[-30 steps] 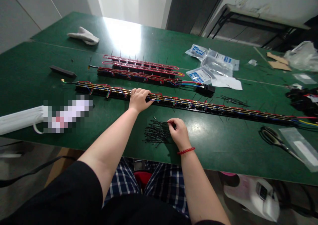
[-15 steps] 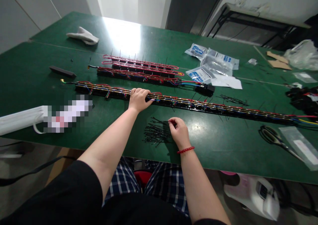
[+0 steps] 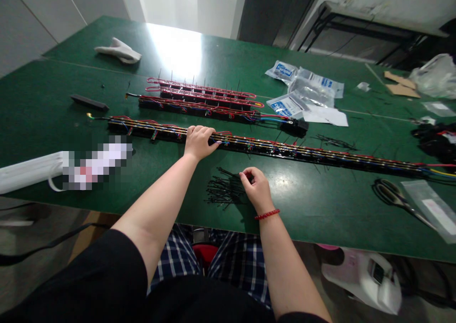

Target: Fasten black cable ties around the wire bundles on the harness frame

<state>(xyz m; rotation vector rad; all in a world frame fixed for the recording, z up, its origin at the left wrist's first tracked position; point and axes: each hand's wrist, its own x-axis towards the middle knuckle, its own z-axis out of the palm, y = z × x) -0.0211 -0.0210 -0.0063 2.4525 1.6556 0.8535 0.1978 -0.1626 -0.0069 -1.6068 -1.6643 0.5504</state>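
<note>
My left hand (image 3: pixel 200 142) lies over a long black strip (image 3: pixel 320 157) carrying red, yellow and blue wires, its fingers wrapped across the top and the thumb on the near side. Thin black tails stick out along the strip. Closer to me is a loose pile of black cable ties (image 3: pixel 224 190). At the pile's right edge, my right hand (image 3: pixel 256 185) is closed in a pinch, with a thin black tie seeming to reach left from the fingertips. The other curled fingers are partly hidden. A red bead bracelet (image 3: pixel 267 214) circles the right wrist.
Behind the strip are shorter wired black bars (image 3: pixel 199 107) with upright tails. Scissors (image 3: pixel 395 194) and a clear bag (image 3: pixel 432 209) lie at right, more plastic packets (image 3: pixel 306 92) farther back. A grey foam bar (image 3: pixel 89 102) and white glove (image 3: pixel 118 52) are at left.
My right hand has shifted very slightly left and up beside the pile, still pinched. My left hand keeps its place on the strip.
</note>
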